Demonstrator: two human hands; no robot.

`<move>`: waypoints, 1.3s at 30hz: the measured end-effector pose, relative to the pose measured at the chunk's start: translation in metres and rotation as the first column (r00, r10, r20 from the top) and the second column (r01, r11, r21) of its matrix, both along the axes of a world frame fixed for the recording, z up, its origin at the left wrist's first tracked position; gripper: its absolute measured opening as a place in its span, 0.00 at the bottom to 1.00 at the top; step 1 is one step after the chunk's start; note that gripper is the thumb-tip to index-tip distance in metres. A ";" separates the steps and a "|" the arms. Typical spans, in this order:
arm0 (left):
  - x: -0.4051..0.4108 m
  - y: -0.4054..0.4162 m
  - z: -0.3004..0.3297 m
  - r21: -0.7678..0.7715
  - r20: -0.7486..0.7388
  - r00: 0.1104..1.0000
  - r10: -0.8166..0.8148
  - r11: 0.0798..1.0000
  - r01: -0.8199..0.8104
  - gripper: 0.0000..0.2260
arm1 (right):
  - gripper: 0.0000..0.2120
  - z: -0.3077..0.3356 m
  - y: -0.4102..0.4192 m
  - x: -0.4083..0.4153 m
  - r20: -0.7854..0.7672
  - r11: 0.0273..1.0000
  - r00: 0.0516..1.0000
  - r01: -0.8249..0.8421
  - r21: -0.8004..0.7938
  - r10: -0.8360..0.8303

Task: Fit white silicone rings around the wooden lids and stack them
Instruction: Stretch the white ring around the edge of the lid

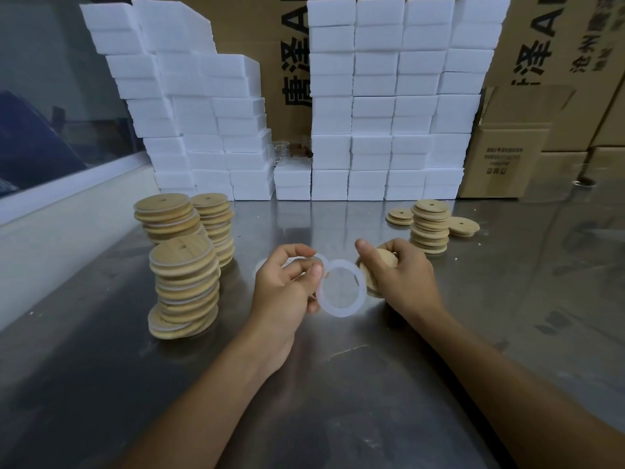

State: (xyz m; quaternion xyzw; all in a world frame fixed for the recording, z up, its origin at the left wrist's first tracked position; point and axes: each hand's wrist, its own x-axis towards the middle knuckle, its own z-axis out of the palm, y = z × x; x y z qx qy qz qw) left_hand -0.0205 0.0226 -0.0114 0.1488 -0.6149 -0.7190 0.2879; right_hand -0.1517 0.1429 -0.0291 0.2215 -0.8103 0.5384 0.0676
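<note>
ring (341,288) – translucent white | lids (184,282) – pale wood grain | boxes (389,96) white | table (338,384) grey steel

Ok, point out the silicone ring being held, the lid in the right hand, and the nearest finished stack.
silicone ring (341,313), head view, on its lower rim.
wooden lid (387,258), head view, on the face showing between thumb and fingers of the right hand.
nearest stack (182,253), head view, on its top lid's face.

Both bare forearms reach forward, hands close together. The left hand (287,286) is half curled, thumb and fingertips (316,270) pinched; the right hand (400,275) is cupped in a closed grip, thumb raised toward the left
</note>
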 end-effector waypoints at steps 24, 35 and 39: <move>-0.016 -0.008 -0.030 -0.242 0.131 0.965 0.226 0.952 -0.190 0.07 | 0.13 -0.008 -0.033 0.035 -0.097 0.963 0.959 -0.261 0.075 0.267; -0.012 -0.005 -0.020 -0.119 0.233 0.972 -0.016 0.992 0.045 0.10 | 0.09 -0.003 -0.029 0.030 0.043 0.951 0.970 -0.224 -0.212 0.238; -0.013 -0.007 -0.023 -0.148 0.180 0.977 0.114 0.985 -0.088 0.04 | 0.05 -0.003 -0.027 0.027 0.041 0.945 0.973 -0.213 -0.247 0.229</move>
